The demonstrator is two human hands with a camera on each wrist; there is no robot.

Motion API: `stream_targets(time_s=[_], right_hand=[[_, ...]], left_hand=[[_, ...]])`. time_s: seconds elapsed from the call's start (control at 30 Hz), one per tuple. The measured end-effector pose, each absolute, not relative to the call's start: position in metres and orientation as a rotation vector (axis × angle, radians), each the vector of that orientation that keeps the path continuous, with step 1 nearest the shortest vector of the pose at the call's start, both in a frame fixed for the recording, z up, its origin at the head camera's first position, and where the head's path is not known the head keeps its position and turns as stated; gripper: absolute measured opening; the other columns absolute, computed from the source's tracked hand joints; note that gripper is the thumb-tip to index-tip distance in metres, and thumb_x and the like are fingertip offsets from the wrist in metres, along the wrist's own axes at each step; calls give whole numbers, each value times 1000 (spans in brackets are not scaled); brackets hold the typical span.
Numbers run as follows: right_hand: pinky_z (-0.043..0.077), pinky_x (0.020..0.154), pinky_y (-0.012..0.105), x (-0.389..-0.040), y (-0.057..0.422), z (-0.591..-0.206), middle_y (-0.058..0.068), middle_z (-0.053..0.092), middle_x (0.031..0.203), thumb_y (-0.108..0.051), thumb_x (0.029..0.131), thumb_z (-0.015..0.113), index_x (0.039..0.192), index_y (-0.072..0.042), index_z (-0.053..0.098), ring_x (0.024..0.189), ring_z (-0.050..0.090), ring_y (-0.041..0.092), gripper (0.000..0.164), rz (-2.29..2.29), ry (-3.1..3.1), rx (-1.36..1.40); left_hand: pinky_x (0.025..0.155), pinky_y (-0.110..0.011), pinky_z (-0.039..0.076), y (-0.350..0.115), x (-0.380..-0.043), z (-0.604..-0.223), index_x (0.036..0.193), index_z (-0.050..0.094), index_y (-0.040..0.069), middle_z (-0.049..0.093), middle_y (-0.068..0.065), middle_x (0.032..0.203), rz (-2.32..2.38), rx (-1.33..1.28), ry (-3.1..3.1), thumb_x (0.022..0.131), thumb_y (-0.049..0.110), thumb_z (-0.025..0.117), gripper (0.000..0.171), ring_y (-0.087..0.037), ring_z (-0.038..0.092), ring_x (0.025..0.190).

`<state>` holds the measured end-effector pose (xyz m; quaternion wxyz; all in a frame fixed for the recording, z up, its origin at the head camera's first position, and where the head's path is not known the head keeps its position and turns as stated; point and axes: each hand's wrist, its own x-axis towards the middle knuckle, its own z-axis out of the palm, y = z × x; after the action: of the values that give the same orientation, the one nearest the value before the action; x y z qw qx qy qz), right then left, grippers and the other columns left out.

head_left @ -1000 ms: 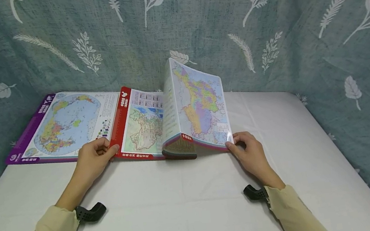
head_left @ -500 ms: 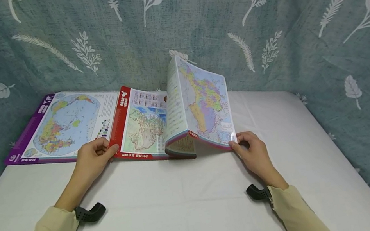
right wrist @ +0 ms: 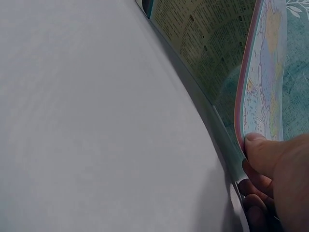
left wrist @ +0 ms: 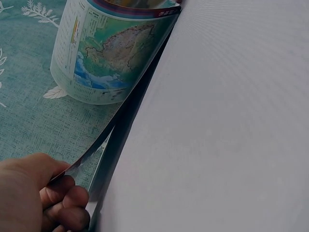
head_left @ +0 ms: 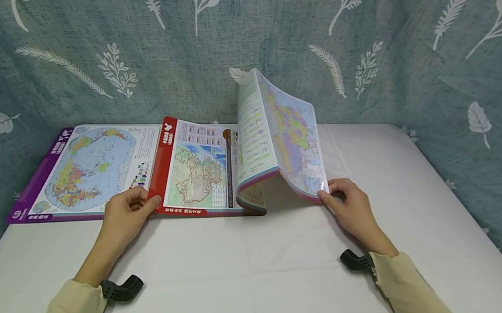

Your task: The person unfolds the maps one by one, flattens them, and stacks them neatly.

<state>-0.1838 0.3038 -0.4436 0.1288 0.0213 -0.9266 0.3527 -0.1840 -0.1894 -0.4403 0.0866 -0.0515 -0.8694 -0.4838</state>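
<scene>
A glossy folding map (head_left: 195, 172) with a red border lies half unfolded in the middle of the head view. Its right part rises as a peaked fold (head_left: 292, 129), printed with text on one face and a coloured map on the other. My left hand (head_left: 127, 216) pinches the red left edge near its lower corner. At the lower right corner of the raised fold, my right hand (head_left: 349, 207) pinches the edge between thumb and fingers. The left wrist view shows the left hand (left wrist: 38, 193) gripping the thin sheet, and the right wrist view shows the right hand (right wrist: 280, 164) likewise.
Left of the red map lies a purple-bordered world map (head_left: 89, 168), its right edge meeting the red one. Both are on a white-covered table (head_left: 250, 285). A blue-green curtain (head_left: 262, 32) with white leaf prints hangs right behind them.
My right hand has moved right, drawing the raised fold of the map with it. The peak has shifted right and more of the lower panel shows. The left hand stays in place.
</scene>
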Motion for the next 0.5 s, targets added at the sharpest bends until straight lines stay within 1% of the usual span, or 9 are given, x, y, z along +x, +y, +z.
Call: stream_targets(time_s=[0.17, 0.5], right_hand=[[45, 104, 43, -183, 307, -444, 18, 67, 129, -21, 99, 76, 99, 4, 70, 118, 64, 33, 25, 1042, -2692, 65], [44, 100, 37, -182, 319, -446, 18, 68, 128, -22, 99, 76, 101, 3, 71, 114, 65, 33, 26, 994, -2680, 63]], left_hand=[[56, -24, 39, -190, -185, -443, 83, 64, 7, 61, -4, 66, -1431, -155, -2591, 100, 22, 74, 25, -10, 49, 59], [55, -23, 40, -190, -185, -442, 83, 65, 7, 63, -7, 68, -1429, -152, -2594, 100, 22, 74, 25, -10, 50, 59]])
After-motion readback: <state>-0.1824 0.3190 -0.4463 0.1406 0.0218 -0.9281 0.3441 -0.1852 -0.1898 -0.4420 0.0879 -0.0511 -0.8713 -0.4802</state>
